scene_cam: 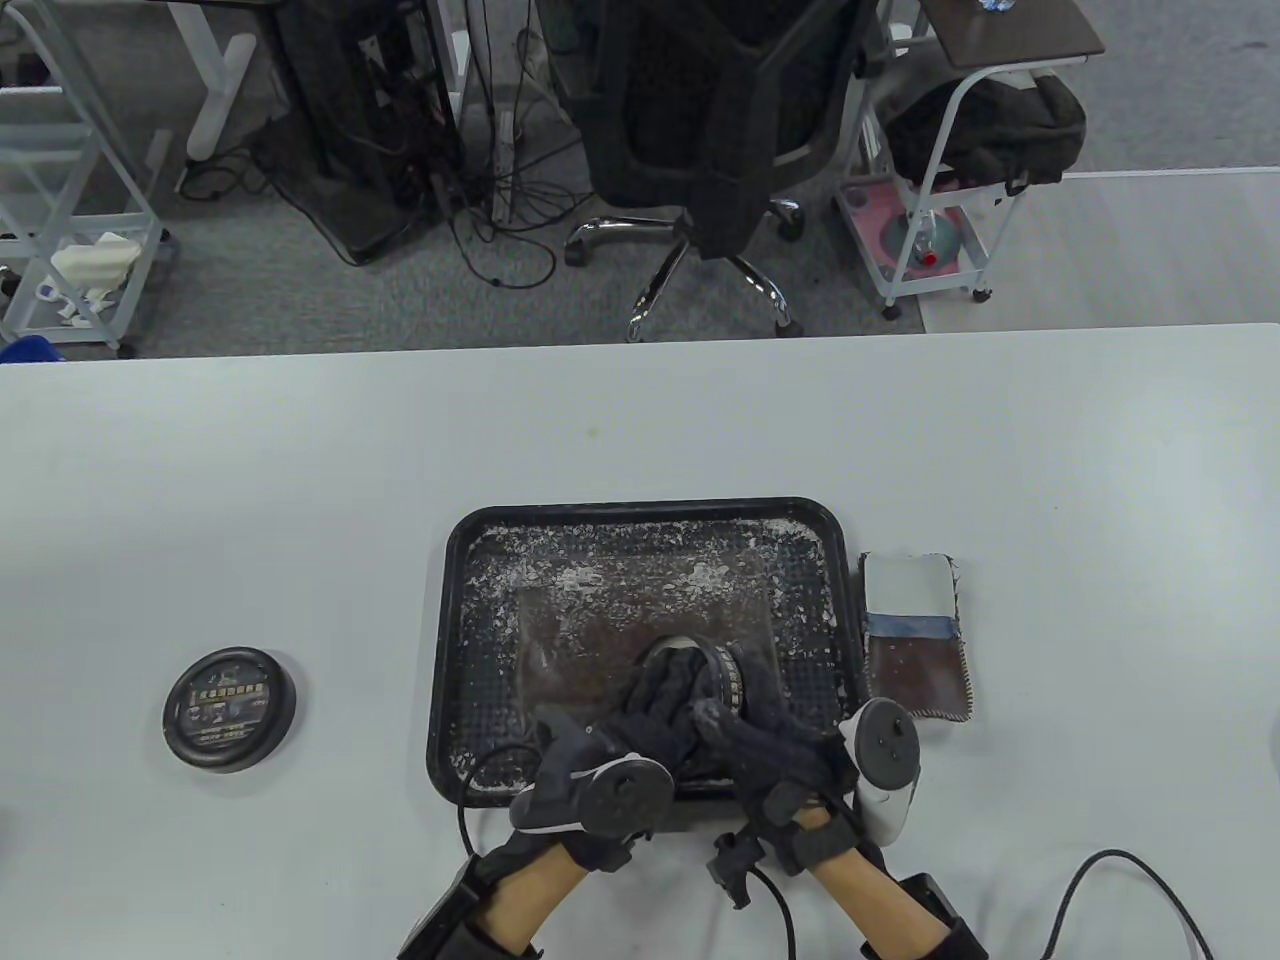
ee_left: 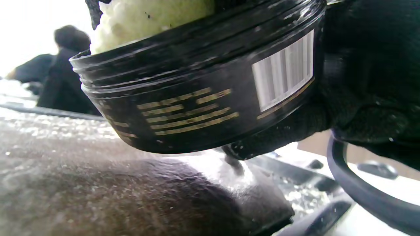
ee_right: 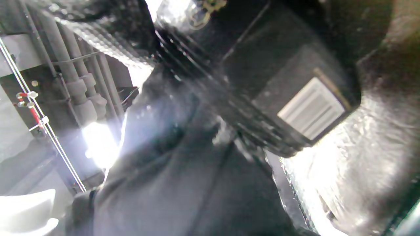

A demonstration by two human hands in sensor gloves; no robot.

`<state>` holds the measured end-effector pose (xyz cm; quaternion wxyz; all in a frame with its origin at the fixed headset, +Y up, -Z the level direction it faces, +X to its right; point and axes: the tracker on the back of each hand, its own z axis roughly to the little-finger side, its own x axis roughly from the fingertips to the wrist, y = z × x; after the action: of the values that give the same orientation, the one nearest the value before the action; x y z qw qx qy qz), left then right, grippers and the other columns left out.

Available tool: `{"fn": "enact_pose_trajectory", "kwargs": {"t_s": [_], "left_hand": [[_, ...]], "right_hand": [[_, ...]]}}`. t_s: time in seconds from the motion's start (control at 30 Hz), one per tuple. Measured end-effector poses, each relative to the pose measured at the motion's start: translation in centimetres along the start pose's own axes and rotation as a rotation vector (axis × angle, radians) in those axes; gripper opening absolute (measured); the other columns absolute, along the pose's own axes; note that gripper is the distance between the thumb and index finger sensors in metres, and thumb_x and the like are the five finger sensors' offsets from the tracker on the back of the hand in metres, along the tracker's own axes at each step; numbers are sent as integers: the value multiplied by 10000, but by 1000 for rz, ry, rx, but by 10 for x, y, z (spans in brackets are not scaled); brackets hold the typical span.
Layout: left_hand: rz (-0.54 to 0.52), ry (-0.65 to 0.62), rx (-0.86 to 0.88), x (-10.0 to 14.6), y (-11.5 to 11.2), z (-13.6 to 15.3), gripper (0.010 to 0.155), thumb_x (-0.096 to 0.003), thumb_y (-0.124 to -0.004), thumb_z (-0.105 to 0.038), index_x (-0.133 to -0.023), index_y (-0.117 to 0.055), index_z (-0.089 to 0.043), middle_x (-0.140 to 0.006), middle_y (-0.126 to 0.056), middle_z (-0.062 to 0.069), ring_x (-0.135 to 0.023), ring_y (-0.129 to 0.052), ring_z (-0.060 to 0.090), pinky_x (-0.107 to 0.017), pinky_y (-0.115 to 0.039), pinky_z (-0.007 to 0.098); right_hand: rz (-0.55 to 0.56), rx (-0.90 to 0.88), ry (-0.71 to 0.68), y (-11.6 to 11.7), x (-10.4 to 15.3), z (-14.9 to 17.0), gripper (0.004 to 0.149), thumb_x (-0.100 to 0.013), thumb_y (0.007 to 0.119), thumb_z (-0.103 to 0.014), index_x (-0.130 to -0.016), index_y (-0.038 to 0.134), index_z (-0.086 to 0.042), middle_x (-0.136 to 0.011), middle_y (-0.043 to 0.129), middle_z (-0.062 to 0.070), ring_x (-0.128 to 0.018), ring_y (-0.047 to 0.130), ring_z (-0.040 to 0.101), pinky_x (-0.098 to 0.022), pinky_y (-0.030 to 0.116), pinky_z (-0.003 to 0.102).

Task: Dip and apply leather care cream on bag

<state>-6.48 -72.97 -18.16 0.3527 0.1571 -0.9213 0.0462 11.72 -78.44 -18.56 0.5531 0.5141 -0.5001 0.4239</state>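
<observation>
We cannot see most of the cream jar [scene_cam: 700,665] in the table view, covered by both hands; the right wrist view is smeared with blur and glare, and the left wrist view crops the jar's top edge

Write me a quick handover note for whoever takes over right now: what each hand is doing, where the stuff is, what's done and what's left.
Left hand: its grip is on the open cream jar, held just above the bag.
Right hand: beside the jar; its fingers are too hidden to tell if they hold anything.
Things: the brown bag lies flat in the black tray. The jar's lid sits on the table to the left. A cloth swatch lies right of the tray.
Done: lid off, jar lifted, cream exposed.
Left: dip into the cream and spread it on the bag.
</observation>
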Motion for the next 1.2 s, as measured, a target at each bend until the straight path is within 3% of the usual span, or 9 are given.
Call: {"fn": "enact_pose_trajectory", "kwargs": {"t_s": [0.13, 0.23, 0.37, 0.67, 0.77, 1.03, 1.2], "left_hand": [[-11, -49, 3, 1, 1, 0, 568, -471, -771, -282, -1022, -670, -190, -1054, -665, 175, -952, -783, 421, -689, -722, 516], [-69, 43, 69, 1, 1, 3, 557, -476, -774, -269, -1020, -680, -195, -1043, -691, 187, -934, -814, 422, -658, -750, 525], [-38, 149, 81, -2, -1, 6, 567, -489, -757, -278, -1025, -646, -131, -1020, -708, 231, -896, -861, 435, -615, -798, 528], [-47, 217, 201, 0, 0, 16, 566, -497, -749, -284, -1018, -650, -84, -991, -716, 271, -858, -873, 461, -584, -818, 533], [-50, 180, 184, 1, 0, 13, 582, -490, -758, -294, -1019, -656, -75, -988, -716, 276, -855, -870, 467, -595, -813, 526], [-50, -23, 169, 6, 4, 7, 554, -477, -789, -302, -1017, -696, -214, -1048, -669, 151, -947, -767, 401, -670, -723, 498], [-56, 77, 92, 5, 4, 4, 559, -496, -765, -290, -1034, -662, -182, -1044, -683, 188, -928, -806, 413, -644, -749, 515]], "right_hand": [[-21, -66, 7, -4, -2, 1, 864, -582, 843, -387, -1080, 297, 61, -903, 529, 521, -756, 739, 728, -461, 777, 660], [-22, -40, -18, 0, 1, -1, 873, -593, 818, -404, -1089, 250, 36, -930, 491, 508, -782, 706, 720, -486, 756, 651], [-1, 24, -27, 9, 7, 0, 877, -594, 801, -400, -1086, 211, 23, -942, 452, 506, -804, 667, 723, -505, 733, 659], [-17, 61, -31, 15, 8, -4, 881, -590, 808, -378, -1081, 197, 24, -944, 427, 513, -814, 638, 733, -516, 715, 672], [-21, 50, -30, 11, 6, -4, 872, -588, 815, -374, -1081, 217, 27, -939, 442, 512, -809, 652, 732, -510, 722, 675], [-21, -52, -22, -2, 3, -8, 853, -582, 827, -388, -1085, 284, 37, -922, 510, 507, -775, 715, 723, -483, 753, 661], [-26, -56, -2, 6, 6, -6, 864, -590, 808, -385, -1091, 231, 17, -950, 453, 503, -812, 655, 726, -514, 712, 671]]}}
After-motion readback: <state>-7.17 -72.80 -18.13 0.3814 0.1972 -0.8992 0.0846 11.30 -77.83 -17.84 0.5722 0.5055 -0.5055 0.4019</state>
